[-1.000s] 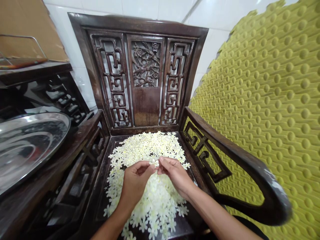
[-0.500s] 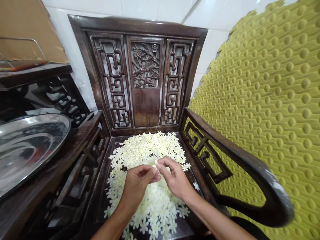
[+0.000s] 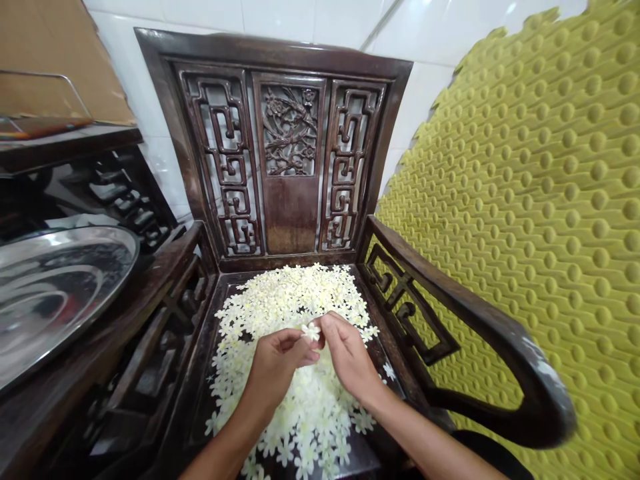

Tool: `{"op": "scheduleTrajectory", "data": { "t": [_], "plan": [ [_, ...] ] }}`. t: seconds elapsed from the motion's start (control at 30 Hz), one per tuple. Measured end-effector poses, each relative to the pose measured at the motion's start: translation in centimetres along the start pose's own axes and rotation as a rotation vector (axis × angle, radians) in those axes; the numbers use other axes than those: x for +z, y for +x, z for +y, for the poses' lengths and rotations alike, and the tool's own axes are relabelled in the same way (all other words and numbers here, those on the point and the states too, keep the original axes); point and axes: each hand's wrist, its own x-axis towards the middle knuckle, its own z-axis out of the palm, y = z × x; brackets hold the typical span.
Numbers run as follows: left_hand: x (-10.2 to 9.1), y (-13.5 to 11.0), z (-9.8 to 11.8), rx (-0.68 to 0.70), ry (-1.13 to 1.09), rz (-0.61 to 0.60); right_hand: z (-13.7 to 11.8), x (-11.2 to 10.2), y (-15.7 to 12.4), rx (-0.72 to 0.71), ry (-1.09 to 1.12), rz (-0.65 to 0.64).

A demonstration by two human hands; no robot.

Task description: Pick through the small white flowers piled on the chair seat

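Observation:
A heap of small white and pale yellow flowers (image 3: 293,300) covers the seat of a dark carved wooden chair (image 3: 293,160). Both hands meet above the heap, fingertips touching. My left hand (image 3: 275,370) and my right hand (image 3: 347,357) each pinch one small white flower (image 3: 311,331) held between them. The fingers of both hands are closed on it. More flowers lie under and around my wrists.
A shiny steel tray (image 3: 55,287) rests on the dark furniture to the left. A yellow-green bumpy foam mat (image 3: 540,220) stands behind the chair's right armrest (image 3: 465,313). White tiled wall (image 3: 280,17) is behind the chair. Cardboard (image 3: 55,60) leans at the upper left.
Both hands stay joined over the heap and shifted slightly. The pinched flower, partly hidden half a second ago, now shows again between the fingertips.

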Motion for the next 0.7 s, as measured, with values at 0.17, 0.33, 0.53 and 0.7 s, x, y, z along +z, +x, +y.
{"op": "scheduleTrajectory", "data": {
  "t": [0.17,0.33,0.53,0.7],
  "plan": [
    [-0.3,0.1,-0.2,0.084,0.072,-0.003,0.4,-0.7,1.0,0.268,0.369,-0.058],
    [-0.7,0.5,-0.6,0.114,0.080,0.009,0.5,-0.5,0.9,0.364,0.554,-0.125],
    [-0.6,-0.1,-0.3,0.111,0.118,-0.033,0.3,0.1,0.5,0.236,0.450,-0.071],
    [0.1,-0.5,-0.2,0.136,0.125,-0.091,0.8,0.3,0.3,0.190,0.360,-0.032]
  ]
}}
